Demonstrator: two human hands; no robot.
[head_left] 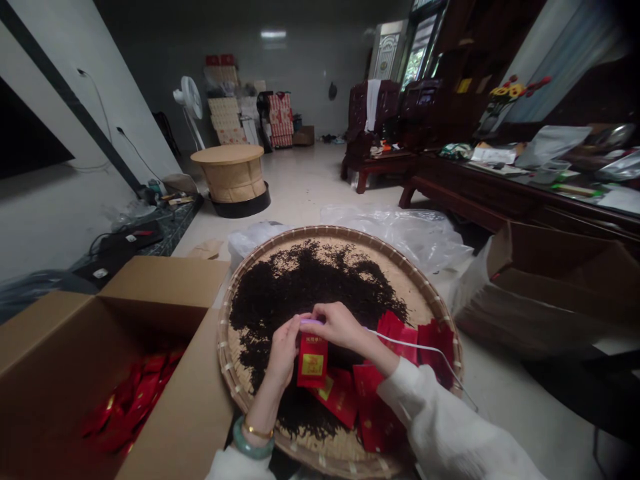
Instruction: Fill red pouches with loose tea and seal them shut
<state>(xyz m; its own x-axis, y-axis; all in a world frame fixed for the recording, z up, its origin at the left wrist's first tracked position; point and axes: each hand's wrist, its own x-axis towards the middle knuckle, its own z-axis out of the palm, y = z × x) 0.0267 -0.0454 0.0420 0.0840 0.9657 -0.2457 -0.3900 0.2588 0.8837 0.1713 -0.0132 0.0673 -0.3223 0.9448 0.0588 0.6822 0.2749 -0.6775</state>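
Observation:
Over the tea tray, my left hand (283, 351) is closed at the top left corner of a small red tea packet (313, 363), which hangs upright with its gold square facing me. My right hand (336, 327) is closed around a slim purple handheld sealer (312, 322) lying across the packet's top edge. From it a white cord (419, 346) runs off to the right. Dark loose tea leaves (305, 283) cover much of the round woven tray (425, 280). More red packets (375, 400) lie on the tray's right and near side, partly under my right forearm.
An open cardboard box (195, 380) with many red packets (143, 393) inside stands at left. Clear plastic sheeting (395, 230) lies behind the tray. Another carton (560, 267) is at right, beside a dark wooden table (460, 183). A round wooden-topped drum (233, 167) stands farther back.

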